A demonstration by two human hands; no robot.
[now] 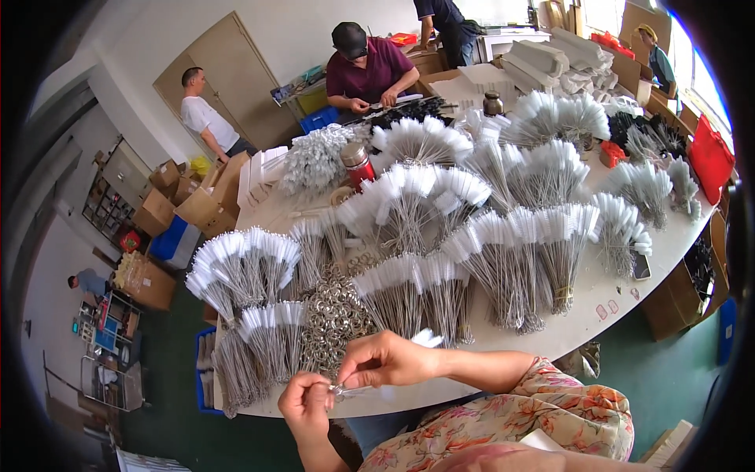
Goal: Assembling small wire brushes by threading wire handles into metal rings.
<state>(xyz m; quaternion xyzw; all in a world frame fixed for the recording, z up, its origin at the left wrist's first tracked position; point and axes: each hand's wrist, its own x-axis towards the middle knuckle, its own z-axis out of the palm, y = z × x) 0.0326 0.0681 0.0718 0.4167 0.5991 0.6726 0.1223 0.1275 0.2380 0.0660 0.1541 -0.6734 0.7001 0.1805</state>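
**Two hands, one ring: slip risk**

Both hands work at the bench (550, 334) edge. Left hand (305, 405) pinches a small metal ring (340, 389); right hand (385, 359) grips a thin wire brush (417, 340) beside it. Risk: ring slips, falls off edge, or elbow scatters ring pile (334, 318).

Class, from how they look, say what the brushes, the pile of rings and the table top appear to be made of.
Brushes: thin grey twisted-wire stems, likely metal; fluffy white tips, probably synthetic bristle.
Rings: shiny silver loops, apparently metal.
Table top: smooth, matt white surface; laminate or painted board, unclear which.
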